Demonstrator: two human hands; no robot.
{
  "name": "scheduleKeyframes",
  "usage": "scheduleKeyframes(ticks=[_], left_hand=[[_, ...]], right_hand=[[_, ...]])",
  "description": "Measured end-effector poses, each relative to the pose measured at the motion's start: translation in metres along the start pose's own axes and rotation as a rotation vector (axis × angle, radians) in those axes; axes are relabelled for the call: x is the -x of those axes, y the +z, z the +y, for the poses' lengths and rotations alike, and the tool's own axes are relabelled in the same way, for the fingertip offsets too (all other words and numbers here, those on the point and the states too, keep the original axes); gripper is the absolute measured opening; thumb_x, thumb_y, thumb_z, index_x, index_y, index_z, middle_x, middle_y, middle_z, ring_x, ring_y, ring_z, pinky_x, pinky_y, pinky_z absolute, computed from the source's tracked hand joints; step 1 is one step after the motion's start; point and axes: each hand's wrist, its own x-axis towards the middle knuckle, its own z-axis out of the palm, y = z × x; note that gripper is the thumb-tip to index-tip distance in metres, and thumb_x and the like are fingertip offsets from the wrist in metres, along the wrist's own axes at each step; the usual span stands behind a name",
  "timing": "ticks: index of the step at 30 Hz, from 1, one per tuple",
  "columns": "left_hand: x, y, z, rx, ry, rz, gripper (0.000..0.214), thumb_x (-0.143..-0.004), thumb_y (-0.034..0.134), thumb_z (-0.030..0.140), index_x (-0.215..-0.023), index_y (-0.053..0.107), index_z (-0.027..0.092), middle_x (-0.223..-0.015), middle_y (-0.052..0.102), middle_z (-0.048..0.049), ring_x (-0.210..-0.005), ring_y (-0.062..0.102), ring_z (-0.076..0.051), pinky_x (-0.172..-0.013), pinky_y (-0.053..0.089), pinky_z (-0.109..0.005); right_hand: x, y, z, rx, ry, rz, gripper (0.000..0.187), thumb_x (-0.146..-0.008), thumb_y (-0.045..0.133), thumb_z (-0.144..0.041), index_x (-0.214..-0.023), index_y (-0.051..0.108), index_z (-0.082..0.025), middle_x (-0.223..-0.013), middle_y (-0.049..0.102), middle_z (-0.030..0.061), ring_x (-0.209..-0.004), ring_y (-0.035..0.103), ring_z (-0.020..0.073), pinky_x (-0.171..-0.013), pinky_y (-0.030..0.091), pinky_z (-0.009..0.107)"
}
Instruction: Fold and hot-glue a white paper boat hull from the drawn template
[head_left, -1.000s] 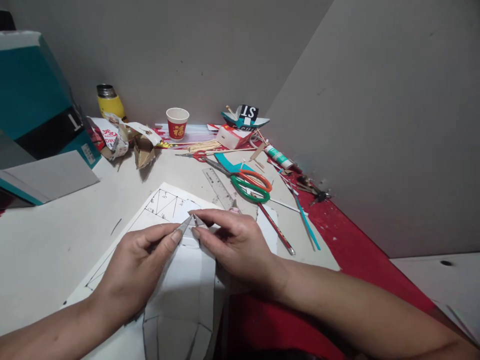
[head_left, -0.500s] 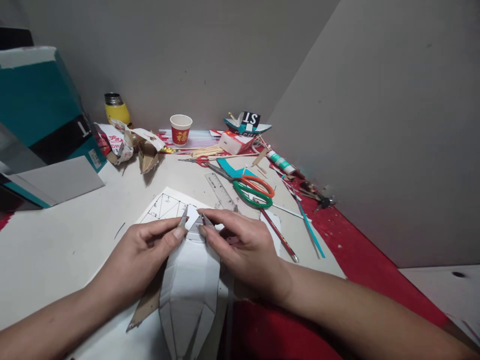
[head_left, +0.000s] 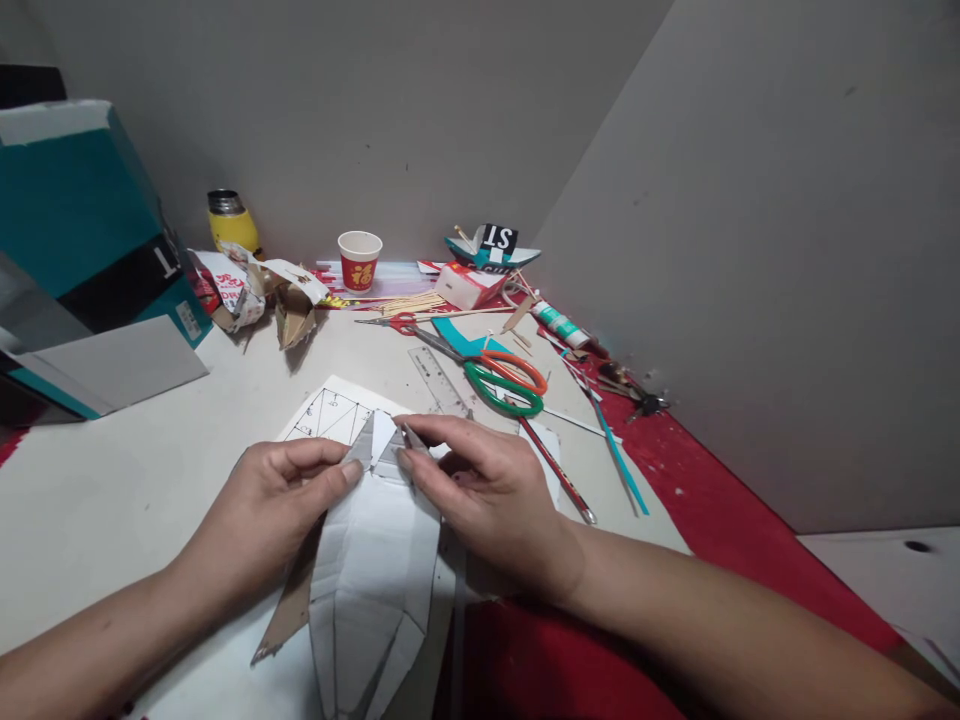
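Observation:
A white folded cardboard piece [head_left: 375, 560], creased lengthwise and tapering toward me, lies between my hands. My left hand [head_left: 289, 500] pinches a pointed flap at its far left end between thumb and fingers. Opposite, my right hand [head_left: 491, 495] pinches the far right flap with thumb and forefinger. A narrow V-shaped gap parts the two flaps. Behind them is a sheet with drawn lines [head_left: 330, 412], partly covered by the cardboard and my hands. A brown cardboard strip [head_left: 289, 610] pokes out under the left side.
Scissors with green and orange handles [head_left: 502, 385], a clear ruler [head_left: 439, 380] and a pencil [head_left: 559, 470] lie beyond my right hand. Farther back stand a paper cup [head_left: 360, 262], a yellow bottle [head_left: 232, 220] and a small cardboard boat [head_left: 491, 250]. A teal box [head_left: 82, 200] stands left.
My left hand has shifted slightly down and left on its flap, and the gap between the flaps shows wider. The cardboard body has tilted a little left. My right hand keeps its pinch.

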Motion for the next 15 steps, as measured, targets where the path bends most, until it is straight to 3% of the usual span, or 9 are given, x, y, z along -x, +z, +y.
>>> scheduleKeyframes(ticks=[9,15], left_hand=[[0.0019,0.0024,-0.0038,-0.299,0.203,-0.034,0.027,-0.089,0.06,0.036,-0.112,0.072,0.03,-0.098,0.077,-0.002,-0.089,0.068,-0.021,-0.085,0.054,-0.033],[0.0023,0.0024,-0.0051,-0.366,0.275,-0.061,0.029,-0.092,0.055,0.035,-0.118,0.069,0.032,-0.106,0.075,0.0014,-0.094,0.066,-0.019,-0.086,0.051,-0.028]], right_hand=[[-0.0009,0.0007,-0.001,-0.019,-0.006,-0.022,0.026,-0.084,0.06,-0.011,-0.107,0.071,-0.018,-0.099,0.076,0.0057,-0.085,0.072,0.0176,-0.076,0.061,0.029],[-0.0013,0.0012,-0.0006,-0.055,0.006,-0.014,0.026,-0.083,0.06,-0.011,-0.105,0.072,-0.017,-0.099,0.076,0.0065,-0.083,0.072,0.0176,-0.076,0.061,0.03]])
